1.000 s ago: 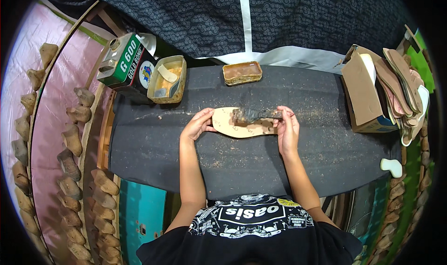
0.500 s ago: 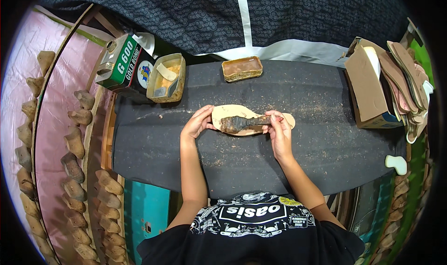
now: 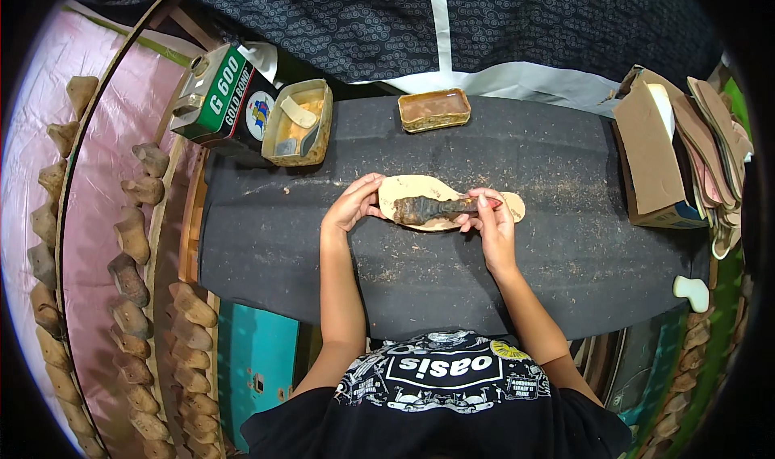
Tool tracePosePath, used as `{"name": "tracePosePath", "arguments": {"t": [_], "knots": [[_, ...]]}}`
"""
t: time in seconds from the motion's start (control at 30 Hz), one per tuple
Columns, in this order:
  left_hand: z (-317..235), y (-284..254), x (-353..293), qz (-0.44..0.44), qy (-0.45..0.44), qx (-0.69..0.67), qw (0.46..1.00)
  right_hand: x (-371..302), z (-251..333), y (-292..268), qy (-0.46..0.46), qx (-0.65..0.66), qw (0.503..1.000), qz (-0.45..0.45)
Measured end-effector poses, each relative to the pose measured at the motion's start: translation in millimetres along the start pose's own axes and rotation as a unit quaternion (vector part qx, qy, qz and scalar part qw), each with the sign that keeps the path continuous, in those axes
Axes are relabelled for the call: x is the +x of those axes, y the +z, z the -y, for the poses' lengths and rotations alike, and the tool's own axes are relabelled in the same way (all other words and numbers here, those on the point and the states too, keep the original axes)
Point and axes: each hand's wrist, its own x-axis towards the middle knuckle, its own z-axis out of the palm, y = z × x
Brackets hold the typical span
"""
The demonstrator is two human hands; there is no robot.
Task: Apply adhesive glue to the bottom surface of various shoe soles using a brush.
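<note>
A pale tan shoe insole lies crosswise over the middle of the table, its broad end to the left. My left hand grips that broad end at its edge, thumb and fingers closed. Across the insole's face is a brush with a dark, crusted head that points left. My right hand pinches the brush's handle, whose reddish end shows past the fingers near the narrow heel end. The brush head covers part of the insole, and whether its bristles press on the surface is hard to tell.
Back left stand a green-and-black metal can and an open tub holding flat scrapers. A small brown-filled tray sits at the back. On the right, a cardboard box holds sole pieces. Wooden shoe lasts line racks at left. Crumbs dot the dark tabletop.
The whole view has shifted slightly. The brush has turned a little in my right hand, and more of its reddish handle end shows. My left hand keeps its grip on the insole.
</note>
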Motion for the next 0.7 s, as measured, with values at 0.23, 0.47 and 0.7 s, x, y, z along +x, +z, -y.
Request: {"name": "tracePosePath", "arguments": {"t": [0.23, 0.47, 0.7], "knots": [[-1.1, 2.5, 0.0, -0.003, -0.007, -0.001, 1.000, -1.8, 1.9, 2.2, -0.059, -0.025, 0.996, 0.057], [-3.6, 5.0, -0.9, -0.020, -0.009, 0.004, 1.000, 5.4, 25.0, -19.9, -0.118, -0.117, 0.986, -0.006], [-0.9, -0.3, -0.5, -0.009, -0.007, 0.001, 1.000, 8.0, 29.8, -30.0, -0.157, -0.073, 0.984, -0.036]]}}
